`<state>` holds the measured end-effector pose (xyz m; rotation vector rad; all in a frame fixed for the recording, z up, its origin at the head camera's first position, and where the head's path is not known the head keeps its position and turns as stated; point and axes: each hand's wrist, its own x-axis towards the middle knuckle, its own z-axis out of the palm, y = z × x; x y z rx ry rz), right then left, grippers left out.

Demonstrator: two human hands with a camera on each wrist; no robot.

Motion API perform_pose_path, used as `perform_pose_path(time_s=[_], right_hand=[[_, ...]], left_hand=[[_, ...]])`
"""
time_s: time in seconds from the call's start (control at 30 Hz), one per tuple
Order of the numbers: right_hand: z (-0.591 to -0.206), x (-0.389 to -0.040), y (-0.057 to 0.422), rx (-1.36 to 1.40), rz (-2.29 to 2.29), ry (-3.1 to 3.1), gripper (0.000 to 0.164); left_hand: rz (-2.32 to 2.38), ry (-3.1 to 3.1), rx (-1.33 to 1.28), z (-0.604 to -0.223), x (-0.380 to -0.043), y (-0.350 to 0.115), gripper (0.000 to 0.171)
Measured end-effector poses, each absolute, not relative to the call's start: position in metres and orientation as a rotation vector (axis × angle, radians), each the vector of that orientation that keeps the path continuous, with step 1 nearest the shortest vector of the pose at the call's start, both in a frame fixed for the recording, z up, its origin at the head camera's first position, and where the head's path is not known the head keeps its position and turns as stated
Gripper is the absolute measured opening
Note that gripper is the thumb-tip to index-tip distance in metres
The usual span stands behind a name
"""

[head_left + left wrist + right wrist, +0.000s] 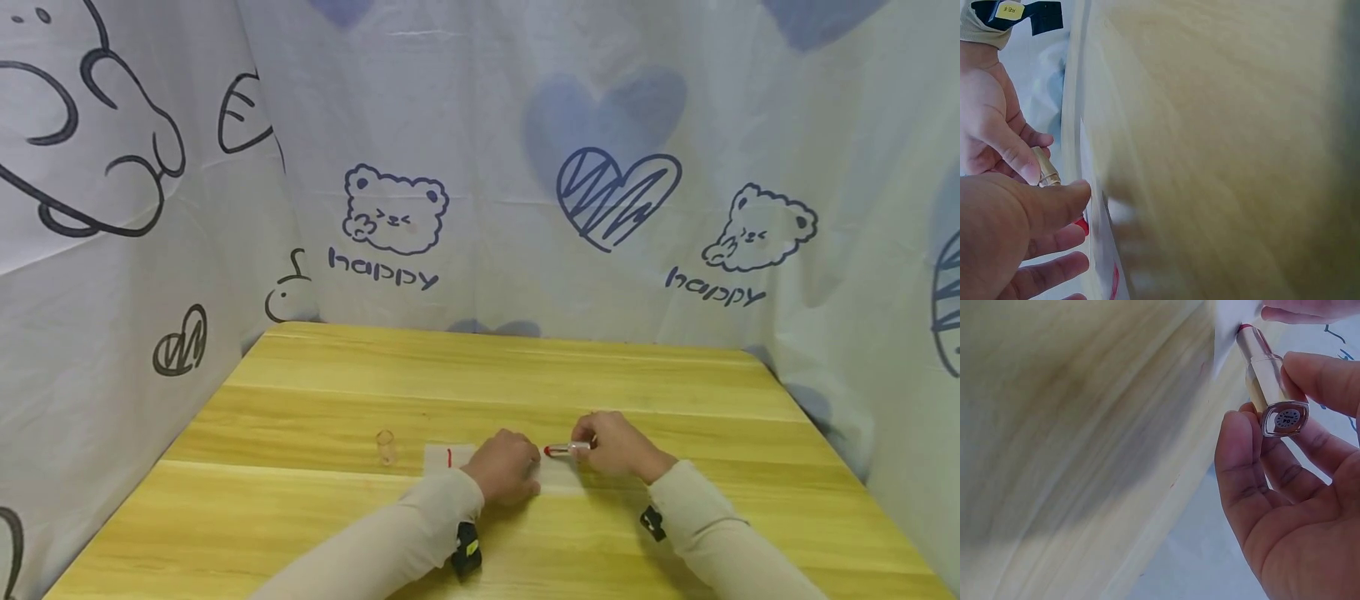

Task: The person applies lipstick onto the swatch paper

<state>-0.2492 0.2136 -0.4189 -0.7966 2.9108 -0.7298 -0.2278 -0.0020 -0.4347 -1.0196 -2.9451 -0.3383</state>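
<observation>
My right hand (617, 444) pinches an uncapped lipstick (1266, 378) between thumb and fingers, and its red tip points left. The lipstick has a shiny, squarish tube with a round label on its base. Under the tip lies a strip of white paper (435, 457) with one short red stroke (449, 457) near its left end. My left hand (507, 467) rests over the middle of the paper and hides part of it. Its thumb and fingers (1060, 265) are loosely extended, with nothing gripped, close to the lipstick's red tip.
A small clear cap-like piece (386, 447) stands on the wooden table (315, 400), left of the paper. White curtains (495, 250) printed with bears and hearts hang behind the table and at both sides.
</observation>
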Motion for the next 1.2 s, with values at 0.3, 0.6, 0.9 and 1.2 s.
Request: perform_pose_path(time_s=[0.3,0.6,0.9,1.2], right_hand=[[-0.4203,-0.2496,0.213,-0.816,-0.685,2.932,0.006],[-0.4172,-0.2479,0.2112,-0.817,-0.664,2.929,0.006],[-0.4137,-0.247,0.2131,-0.835,-0.688,2.884,0.008],[-0.4113,-0.2438,0.2132,-0.869,-0.683,2.827,0.008]], left_hand=[[-0.273,-2.938,-1.041,-0.4332,-0.226,0.0,0.019],[-0.287,-2.947,-1.039,-0.4329,-0.2252,-0.0002,0.02],[-0.315,-2.938,-1.037,-0.4322,-0.2271,0.0003,0.022],[-0.323,-2.948,-1.001,-0.4365,-0.2281,0.0003,0.022]])
